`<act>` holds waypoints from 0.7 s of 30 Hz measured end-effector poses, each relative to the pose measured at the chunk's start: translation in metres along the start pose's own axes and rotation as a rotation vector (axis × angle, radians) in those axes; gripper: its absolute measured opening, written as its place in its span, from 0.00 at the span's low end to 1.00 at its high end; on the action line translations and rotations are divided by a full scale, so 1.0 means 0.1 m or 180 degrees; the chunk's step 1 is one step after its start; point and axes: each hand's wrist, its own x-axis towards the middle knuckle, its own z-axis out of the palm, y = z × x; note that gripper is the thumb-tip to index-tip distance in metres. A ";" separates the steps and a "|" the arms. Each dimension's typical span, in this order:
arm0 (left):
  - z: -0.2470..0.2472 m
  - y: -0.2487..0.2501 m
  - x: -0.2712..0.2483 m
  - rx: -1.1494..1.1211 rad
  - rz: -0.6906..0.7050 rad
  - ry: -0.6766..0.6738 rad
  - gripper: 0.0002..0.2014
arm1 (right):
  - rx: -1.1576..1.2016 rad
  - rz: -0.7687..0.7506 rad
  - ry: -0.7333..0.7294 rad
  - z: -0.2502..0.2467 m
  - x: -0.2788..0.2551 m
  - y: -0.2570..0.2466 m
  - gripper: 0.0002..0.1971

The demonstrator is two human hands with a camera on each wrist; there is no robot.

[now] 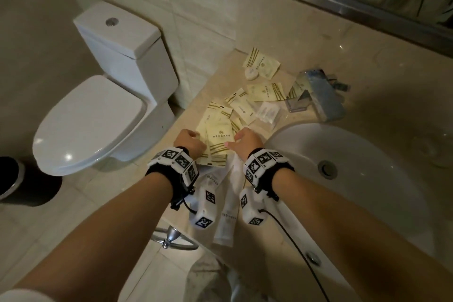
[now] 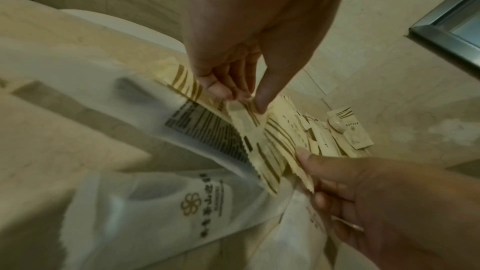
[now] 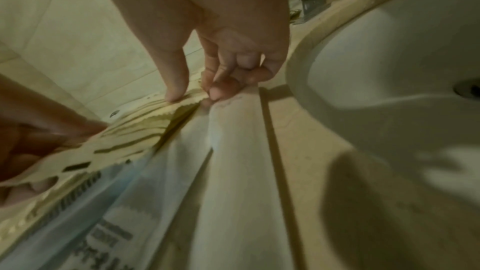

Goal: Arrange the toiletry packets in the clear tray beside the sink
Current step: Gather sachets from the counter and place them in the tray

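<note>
Here both hands hold one fanned stack of cream paper packets with gold stripes (image 1: 217, 140): the left hand (image 1: 188, 141) pinches its left edge, the right hand (image 1: 247, 142) its right. The stack's long axis runs away from the person, toward the clear plastic tray (image 1: 316, 95), lying well beyond, nearer the right hand.

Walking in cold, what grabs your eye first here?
Both hands, left hand and right hand, pinch a fanned stack of cream packets on the counter left of the white sink. More packets lie scattered towards the wall, and a white toilet stands at left.
</note>
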 end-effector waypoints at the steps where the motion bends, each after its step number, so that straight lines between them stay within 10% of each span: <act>1: 0.00 0.01 -0.01 0.0016 -0.0008 -0.0031 0.18 | 0.0026 0.0014 0.0015 0.00 0.01 0.00 0.20; 10: -0.24 0.43 -0.26 -0.0259 0.0507 -0.0242 0.13 | 0.1237 -0.0163 0.0005 -0.47 -0.13 -0.16 0.10; 21: 0.41 1.76 -1.35 -0.0475 0.1337 -0.1534 0.13 | 0.1560 -0.0450 0.0925 -1.95 -0.97 0.18 0.08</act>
